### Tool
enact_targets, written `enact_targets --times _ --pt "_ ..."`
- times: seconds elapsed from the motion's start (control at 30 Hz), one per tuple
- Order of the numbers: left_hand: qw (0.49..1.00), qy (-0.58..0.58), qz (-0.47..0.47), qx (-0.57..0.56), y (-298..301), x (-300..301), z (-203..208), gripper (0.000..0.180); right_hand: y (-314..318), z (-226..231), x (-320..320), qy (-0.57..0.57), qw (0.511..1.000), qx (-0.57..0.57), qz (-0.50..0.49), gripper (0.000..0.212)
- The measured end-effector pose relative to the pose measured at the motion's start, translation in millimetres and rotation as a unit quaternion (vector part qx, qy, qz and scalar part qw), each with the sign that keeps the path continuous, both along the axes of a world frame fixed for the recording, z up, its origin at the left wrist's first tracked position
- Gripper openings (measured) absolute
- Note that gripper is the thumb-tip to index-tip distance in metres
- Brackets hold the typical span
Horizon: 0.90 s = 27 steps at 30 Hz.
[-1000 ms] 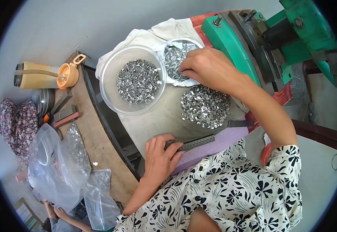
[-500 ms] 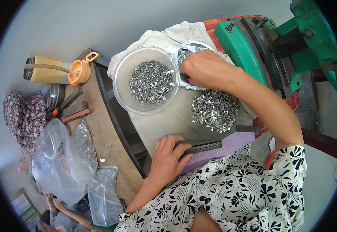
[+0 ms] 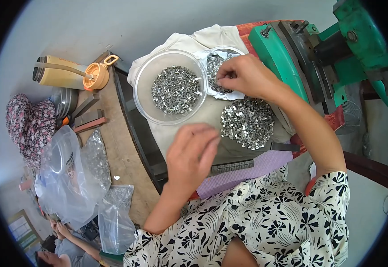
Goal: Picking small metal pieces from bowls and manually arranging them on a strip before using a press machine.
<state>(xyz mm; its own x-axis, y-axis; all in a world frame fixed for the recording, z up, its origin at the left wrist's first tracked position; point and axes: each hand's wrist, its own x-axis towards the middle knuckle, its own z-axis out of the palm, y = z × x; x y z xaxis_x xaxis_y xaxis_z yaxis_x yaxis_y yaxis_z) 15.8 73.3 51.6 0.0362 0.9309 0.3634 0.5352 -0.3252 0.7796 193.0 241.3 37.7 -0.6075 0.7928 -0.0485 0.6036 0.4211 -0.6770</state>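
My right hand hovers over a small bowl lined with whitish plastic. Its thumb and forefinger are pinched together, and anything between them is too small to make out. Thin shiny metal pieces fill that bowl. My left hand is raised over the near side of the cloth, smeared by motion, its fingers bent. Beside it, a dark ridged metal bar lies on a purple cloth, touched by neither hand. A heap of small silvery metal flakes sits between the bar and the lined bowl.
A clear round tub of small metal parts stands at centre left. A green press rises on the right. On the wooden table at left are plastic bags, a yellow bottle and a floral cloth item. Another person sits at lower left.
My left hand has let go of the ridged bar and risen away from it. My right hand has shifted slightly right, and its pinched fingertips now show above the lined bowl.
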Motion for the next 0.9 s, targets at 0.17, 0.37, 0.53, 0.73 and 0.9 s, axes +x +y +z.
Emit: enact_targets --times 0.17,0.37,0.53,0.73,0.9 --pt "0.994 0.041 0.038 0.091 49.3 -5.0 10.2 0.022 -4.6 -2.4 8.0 0.196 0.958 -0.179 -0.105 0.016" --pt "0.996 0.074 0.035 0.024 93.4 10.6 16.8 0.022 -11.6 9.5 10.8 0.329 0.86 -0.338 -0.193 0.018" --pt "0.997 -0.019 -0.006 -0.068 107.5 20.8 7.9 0.023 -14.6 9.4 15.0 0.369 0.826 -0.373 -0.207 0.015" --pt "0.994 -0.051 0.016 -0.092 116.5 22.7 1.3 0.016 -19.5 5.0 15.4 0.425 0.785 -0.391 -0.223 0.018" --pt "0.995 -0.05 0.018 -0.085 122.5 22.5 -3.0 0.013 -25.0 7.2 11.2 0.413 0.799 -0.36 -0.249 0.02"
